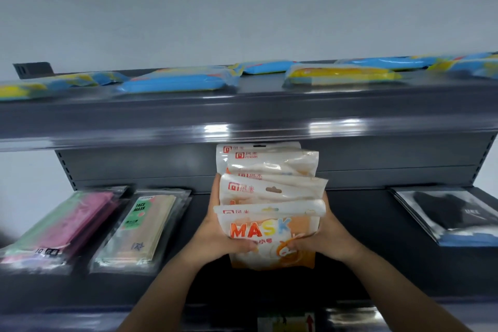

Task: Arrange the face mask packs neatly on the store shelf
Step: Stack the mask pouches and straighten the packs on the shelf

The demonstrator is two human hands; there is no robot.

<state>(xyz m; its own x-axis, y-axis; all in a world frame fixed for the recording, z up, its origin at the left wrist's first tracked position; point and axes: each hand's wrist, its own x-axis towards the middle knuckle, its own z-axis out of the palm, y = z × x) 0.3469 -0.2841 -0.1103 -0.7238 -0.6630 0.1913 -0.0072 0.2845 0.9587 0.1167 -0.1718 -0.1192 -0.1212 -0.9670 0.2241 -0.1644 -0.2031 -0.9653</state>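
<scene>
— What did the hands have hold of?

— Both gripped one fanned stack of white-and-orange mask packs. The left hand curled round its left edge, thumb pressed on the front pack; the right hand did likewise on the right. The stack was over the middle of the dark lower shelf, whether resting on it or just above, I could not tell.

— How should it have been set down?

— I judged the packs needed squaring first, since they lay staggered, then lowering flat into the gap between the beige face-mask pack and the black masks.

— And further off?

— A pink-and-green pack lay leftmost. Above, blue-and-yellow packs lay scattered on the upper shelf, before a plain pale wall.
</scene>
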